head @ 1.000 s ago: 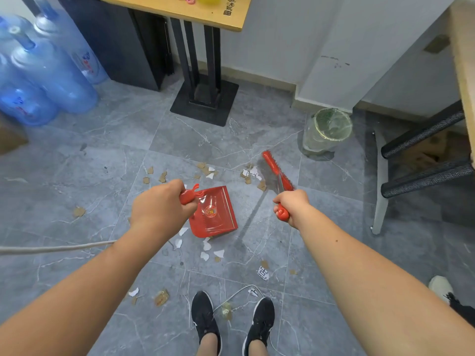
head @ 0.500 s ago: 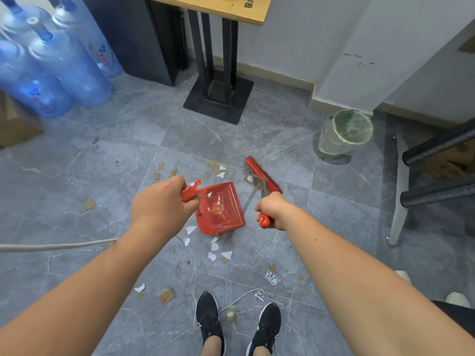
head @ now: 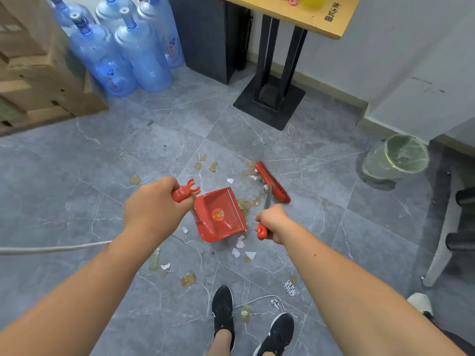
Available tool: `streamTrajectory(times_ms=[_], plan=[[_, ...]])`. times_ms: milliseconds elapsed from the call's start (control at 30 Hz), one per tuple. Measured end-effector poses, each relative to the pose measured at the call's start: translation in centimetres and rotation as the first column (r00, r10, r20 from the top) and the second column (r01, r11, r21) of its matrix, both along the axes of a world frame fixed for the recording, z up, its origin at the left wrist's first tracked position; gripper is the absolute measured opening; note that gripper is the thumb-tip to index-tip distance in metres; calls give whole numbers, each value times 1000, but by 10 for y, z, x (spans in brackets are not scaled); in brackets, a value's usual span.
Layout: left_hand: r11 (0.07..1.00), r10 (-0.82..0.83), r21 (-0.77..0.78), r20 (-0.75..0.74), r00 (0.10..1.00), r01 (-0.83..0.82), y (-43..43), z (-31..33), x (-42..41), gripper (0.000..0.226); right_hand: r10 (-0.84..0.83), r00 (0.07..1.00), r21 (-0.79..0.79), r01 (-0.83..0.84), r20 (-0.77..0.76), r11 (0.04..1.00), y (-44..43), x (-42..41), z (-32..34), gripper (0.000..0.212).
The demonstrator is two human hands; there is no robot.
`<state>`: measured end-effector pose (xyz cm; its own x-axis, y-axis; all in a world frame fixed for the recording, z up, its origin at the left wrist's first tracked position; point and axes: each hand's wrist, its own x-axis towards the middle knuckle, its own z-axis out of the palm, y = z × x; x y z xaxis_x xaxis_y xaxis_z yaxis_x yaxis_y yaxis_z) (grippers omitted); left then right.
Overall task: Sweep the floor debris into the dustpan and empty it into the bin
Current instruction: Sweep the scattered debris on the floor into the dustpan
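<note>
— Gripping what, each hand?
— Left hand (head: 154,209) fisted round the dustpan (head: 218,217) handle; right hand (head: 272,222) fisted round the brush (head: 272,185) handle.
— Orientation?
— Dustpan on the floor (head: 102,176), mouth facing right. Brush head's long axis runs diagonally, far-left to near-right, amid debris (head: 246,202). Bin (head: 395,158) well apart, right.

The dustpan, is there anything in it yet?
Empty: the dustpan shows only its sticker; scraps lie beside its edge.

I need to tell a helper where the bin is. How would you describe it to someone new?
Find the black table base by the wall. Right of it, in the corner, stands a small round bin, the only see-through container with a clear liner.
</note>
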<state>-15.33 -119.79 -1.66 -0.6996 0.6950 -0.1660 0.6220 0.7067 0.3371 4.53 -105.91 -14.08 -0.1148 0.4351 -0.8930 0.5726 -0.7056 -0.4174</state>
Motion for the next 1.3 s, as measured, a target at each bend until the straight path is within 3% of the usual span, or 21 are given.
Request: streamTrajectory(times_ms=[433, 567, 733, 1033, 1300], plan=[[994, 105, 6, -9, 994, -105, -50, -4, -37, 30, 13, 1000, 60, -12, -7, 998, -13, -59, -25, 17], [993, 119, 16, -11, 993, -118, -58, -5, -41, 31, 130, 989, 71, -135, 66, 988, -19, -57, -33, 25], [989, 150, 1, 17, 989, -150, -66, -7, -39, 31, 285, 949, 62, -295, 136, 953, -37, -39, -26, 16], [985, 174, 8, 72, 982, -175, -78, -2, -20, 30, 462, 880, -33, -462, 112, 886, -73, -1, -3, 13], [974, 225, 19, 77, 971, -227, -110, 3, -2, 31, 492, 869, -70, -489, 54, 870, -108, 27, 11, 17]])
